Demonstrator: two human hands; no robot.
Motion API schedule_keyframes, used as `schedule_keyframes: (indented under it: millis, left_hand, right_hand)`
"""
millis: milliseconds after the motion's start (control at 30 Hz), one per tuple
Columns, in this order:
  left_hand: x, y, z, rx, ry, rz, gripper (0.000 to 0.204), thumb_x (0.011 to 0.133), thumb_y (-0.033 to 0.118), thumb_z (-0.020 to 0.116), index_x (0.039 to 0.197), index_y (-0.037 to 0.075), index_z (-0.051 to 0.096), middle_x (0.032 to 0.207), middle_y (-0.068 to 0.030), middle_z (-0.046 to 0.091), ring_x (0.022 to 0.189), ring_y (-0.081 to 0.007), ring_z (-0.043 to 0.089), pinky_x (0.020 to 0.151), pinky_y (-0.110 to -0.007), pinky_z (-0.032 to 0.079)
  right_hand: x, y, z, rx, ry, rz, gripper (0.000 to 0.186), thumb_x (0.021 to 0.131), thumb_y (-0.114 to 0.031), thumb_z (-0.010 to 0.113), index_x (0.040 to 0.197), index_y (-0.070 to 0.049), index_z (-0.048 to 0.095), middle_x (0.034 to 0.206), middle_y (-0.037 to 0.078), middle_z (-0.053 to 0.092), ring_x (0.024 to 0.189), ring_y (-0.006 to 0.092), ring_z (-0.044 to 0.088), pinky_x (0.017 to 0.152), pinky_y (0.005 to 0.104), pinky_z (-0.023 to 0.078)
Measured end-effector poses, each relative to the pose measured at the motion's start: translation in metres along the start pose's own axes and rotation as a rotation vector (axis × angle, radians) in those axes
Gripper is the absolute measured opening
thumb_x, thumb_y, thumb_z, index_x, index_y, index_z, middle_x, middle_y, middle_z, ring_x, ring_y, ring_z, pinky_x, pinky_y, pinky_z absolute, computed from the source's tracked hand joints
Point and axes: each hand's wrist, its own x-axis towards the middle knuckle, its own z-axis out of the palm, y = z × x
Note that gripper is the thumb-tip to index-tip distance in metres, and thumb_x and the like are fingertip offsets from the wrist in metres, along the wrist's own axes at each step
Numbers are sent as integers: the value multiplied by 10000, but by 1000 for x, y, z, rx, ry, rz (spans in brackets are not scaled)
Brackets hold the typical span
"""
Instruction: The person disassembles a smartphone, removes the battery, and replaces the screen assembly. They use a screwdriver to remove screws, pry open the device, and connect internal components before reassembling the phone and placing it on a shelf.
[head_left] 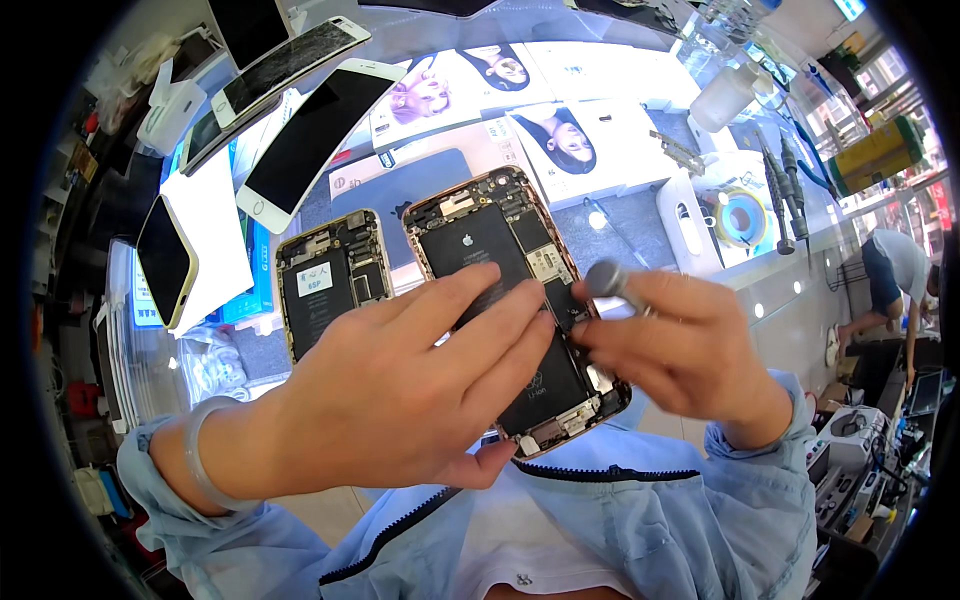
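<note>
An opened phone [532,232] with a rose-gold frame lies tilted in front of me, its black battery and circuit boards bare. Across it stretches my left hand [430,375]; the fingers press on the battery and the thumb rests at the phone's lower edge. My right hand [680,345] is closed around a small screwdriver [606,279] with a round grey cap, at the phone's right edge. Its tip is hidden behind my fingers. Just left of this phone lies a second opened phone [325,313] with a gold frame and a white label, partly covered by my left hand.
Phones with dark screens, one white-framed [310,150] and one gold-edged [166,262], lie at the left. White boxes [625,150] fill the counter's back. To the right are a tape roll [742,218], screwdrivers [778,195] and a bottle [725,97]. Another person [890,275] bends down far right.
</note>
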Motion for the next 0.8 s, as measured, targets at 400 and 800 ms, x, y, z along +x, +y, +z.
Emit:
schedule_keyframes:
  millis: [400,800]
  left_hand:
    - [-2,7,-4,-5,-73,-33,610,576,359,708,1117,110,577,1150,-138,496,1012,-348,513,755,-402,494]
    - [-5,4,-4,-46,-57,-100,1002,555,582,730,1283,-18,393,1332,-256,327,1229,-452,320,1024,-507,270]
  right_hand:
    - [-3,3,-8,381,132,341,204,751,-13,661,954,-24,646,866,65,641,521,66,438,466,211,323]
    - [-5,3,-5,325,176,293,232,735,-20,680,965,-13,649,751,52,599,523,75,448,462,217,315]
